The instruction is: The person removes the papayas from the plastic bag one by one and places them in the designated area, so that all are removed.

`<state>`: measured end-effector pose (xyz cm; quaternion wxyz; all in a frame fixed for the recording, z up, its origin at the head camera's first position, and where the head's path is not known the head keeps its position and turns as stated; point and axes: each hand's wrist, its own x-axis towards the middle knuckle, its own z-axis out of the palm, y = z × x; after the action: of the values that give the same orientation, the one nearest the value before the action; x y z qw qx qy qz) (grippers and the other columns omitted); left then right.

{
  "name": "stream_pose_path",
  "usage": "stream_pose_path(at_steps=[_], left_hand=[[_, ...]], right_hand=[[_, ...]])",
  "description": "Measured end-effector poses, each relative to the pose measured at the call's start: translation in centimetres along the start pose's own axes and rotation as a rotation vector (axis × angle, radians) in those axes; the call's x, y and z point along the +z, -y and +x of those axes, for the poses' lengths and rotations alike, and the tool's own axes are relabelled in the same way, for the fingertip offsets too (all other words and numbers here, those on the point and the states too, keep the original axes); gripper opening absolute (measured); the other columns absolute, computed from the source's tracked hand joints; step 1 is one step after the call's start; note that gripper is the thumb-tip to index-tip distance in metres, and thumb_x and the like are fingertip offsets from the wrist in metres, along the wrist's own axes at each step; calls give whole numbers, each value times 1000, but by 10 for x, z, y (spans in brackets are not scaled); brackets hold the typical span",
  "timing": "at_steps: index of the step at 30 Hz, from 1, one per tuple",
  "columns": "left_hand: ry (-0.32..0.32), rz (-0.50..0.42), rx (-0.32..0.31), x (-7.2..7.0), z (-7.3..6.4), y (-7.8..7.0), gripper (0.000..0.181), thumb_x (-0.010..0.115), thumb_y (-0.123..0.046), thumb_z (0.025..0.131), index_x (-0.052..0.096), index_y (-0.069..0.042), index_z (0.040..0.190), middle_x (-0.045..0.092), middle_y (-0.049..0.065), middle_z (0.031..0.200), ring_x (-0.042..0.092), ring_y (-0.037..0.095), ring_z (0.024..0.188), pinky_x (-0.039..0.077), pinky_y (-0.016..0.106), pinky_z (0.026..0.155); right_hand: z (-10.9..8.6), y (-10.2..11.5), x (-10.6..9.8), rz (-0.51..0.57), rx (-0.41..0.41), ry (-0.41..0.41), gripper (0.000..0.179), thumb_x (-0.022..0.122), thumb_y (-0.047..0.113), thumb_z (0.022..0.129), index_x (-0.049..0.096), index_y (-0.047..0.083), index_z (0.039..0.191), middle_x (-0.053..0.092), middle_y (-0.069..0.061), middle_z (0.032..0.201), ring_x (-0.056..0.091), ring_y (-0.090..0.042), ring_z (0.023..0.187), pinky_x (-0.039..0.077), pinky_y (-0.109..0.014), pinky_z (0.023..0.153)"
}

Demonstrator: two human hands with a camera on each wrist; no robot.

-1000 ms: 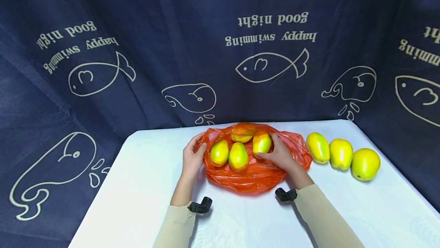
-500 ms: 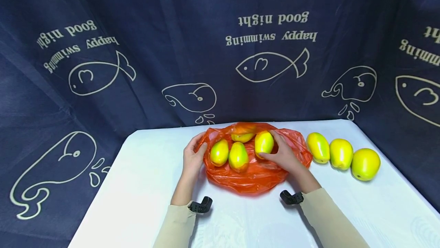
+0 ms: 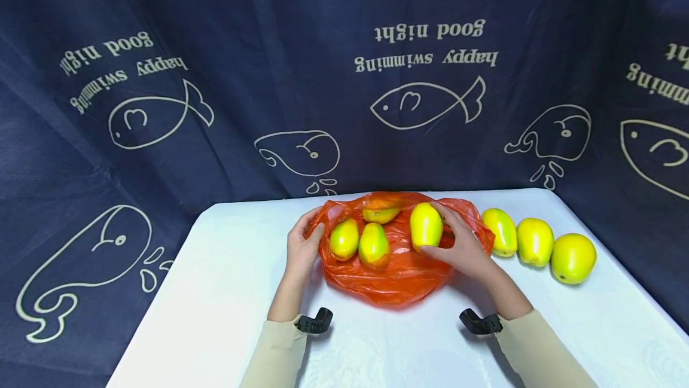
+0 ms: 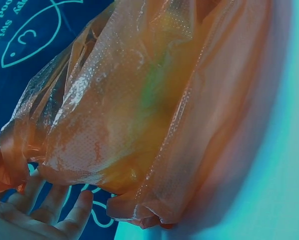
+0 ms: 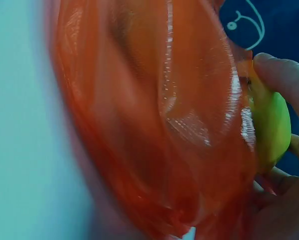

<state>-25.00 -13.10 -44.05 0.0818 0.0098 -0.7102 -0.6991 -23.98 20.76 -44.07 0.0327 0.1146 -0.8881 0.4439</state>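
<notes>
A red plastic bag [image 3: 393,283] lies with its mouth spread open on the white table. My left hand [image 3: 304,244] pinches the left edge of its rim between thumb and fingers; in the left wrist view the film bunches at the fingers [image 4: 79,215]. My right hand [image 3: 465,250] grips a yellow-green mango [image 3: 426,226] at the right side of the opening, thumb near its lower end. The right wrist view shows that mango [image 5: 274,125] partly behind the bag film. Three other mangoes lie in the bag: one [image 3: 344,239] left, one [image 3: 374,243] beside it, one [image 3: 381,214] behind, partly under film.
Three more mangoes stand in a slanting row right of the bag: one [image 3: 500,232] touching or very near its edge, one [image 3: 534,242] in the middle, one [image 3: 573,258] outermost. The white table [image 3: 215,292] ends at a dark blue printed curtain [image 3: 323,77].
My right hand has drawn the gripped mango rightward, away from the others in the bag. The bag's right edge has shifted slightly right. My left hand has stayed in place.
</notes>
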Motion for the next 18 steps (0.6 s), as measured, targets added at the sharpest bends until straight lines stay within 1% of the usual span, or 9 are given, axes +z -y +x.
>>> stream_pose_path(at_steps=[4,7,10,12,14,16,18], left_hand=[[-3,-2,6,0,-1,-1,37,55,-16,101,59,-22,138,60,2,140,57,22,130,48,34,108],[-6,-6,-3,0,-2,0,37,56,-15,101,59,-23,137,61,1,139,57,20,130,49,34,108],[-10,-9,-5,0,-3,0,37,55,-14,100,59,-23,137,61,1,139,57,21,130,49,34,108],[-11,-12,-2,0,-3,0,38,55,-13,100,59,-22,136,61,2,139,57,21,129,49,34,108],[-11,-14,5,0,-3,0,38,55,-12,100,59,-21,137,61,3,139,57,22,129,50,35,107],[-10,-14,10,0,-3,-1,38,55,-13,100,59,-21,137,61,3,139,57,23,129,50,34,107],[-11,-16,10,0,-2,-2,38,55,-14,100,59,-21,137,61,2,139,57,22,129,50,34,106]], right_hand=[[-10,4,-9,-14,-7,-2,101,83,40,79,22,31,159,30,-9,160,37,-37,137,40,-68,107],[-18,6,-17,-39,-30,-11,100,83,37,79,23,31,159,31,-10,160,39,-37,136,43,-67,105],[-26,5,-25,-61,-65,-32,99,84,34,79,24,31,158,34,-10,157,41,-34,133,46,-65,102],[-32,4,-31,-79,-77,-43,99,84,33,79,25,32,158,36,-11,156,40,-32,132,46,-66,101],[-37,2,-38,-98,-73,-49,100,84,33,78,25,32,158,37,-12,155,40,-32,131,45,-68,99],[-43,1,-44,-112,-64,-49,101,84,32,78,25,31,159,36,-15,154,39,-35,131,45,-70,98],[-49,-1,-50,-138,-57,-50,101,85,32,77,25,29,159,36,-16,154,39,-36,130,46,-68,98]])
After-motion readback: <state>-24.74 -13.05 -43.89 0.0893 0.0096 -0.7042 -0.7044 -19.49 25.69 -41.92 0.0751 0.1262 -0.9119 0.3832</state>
